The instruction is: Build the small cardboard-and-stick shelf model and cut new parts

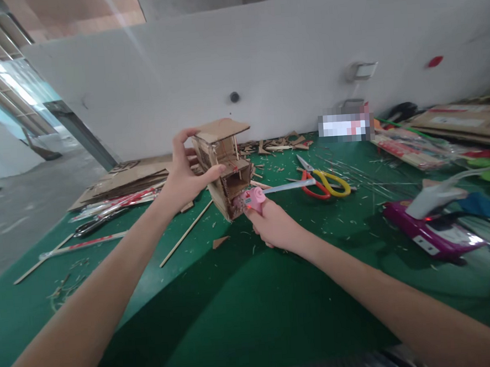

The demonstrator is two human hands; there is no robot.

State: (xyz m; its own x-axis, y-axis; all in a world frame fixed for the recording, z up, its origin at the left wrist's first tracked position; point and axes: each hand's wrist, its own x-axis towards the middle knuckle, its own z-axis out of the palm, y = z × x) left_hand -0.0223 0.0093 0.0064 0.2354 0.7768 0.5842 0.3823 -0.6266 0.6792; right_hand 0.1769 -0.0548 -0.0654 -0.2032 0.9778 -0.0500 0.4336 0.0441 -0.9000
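My left hand (192, 173) grips the cardboard structure (223, 171) upright at centre, long axis near vertical — my right hand (272, 223), nearer its base, is closed round the pink glue gun (254, 198), nose toward ten o'clock.

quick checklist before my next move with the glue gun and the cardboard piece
1. Left hand gripping the cardboard piece: ok
2. Right hand holding the pink glue gun: ok
3. Left thumb and fingers off the glue gun: ok
4. Glue stick in the back of the gun: ok
5. Nozzle tip on the intended spot: cannot tell, tip not clearly visible
6. Green table free of scraps: not ok, bits are scattered beyond and around the piece
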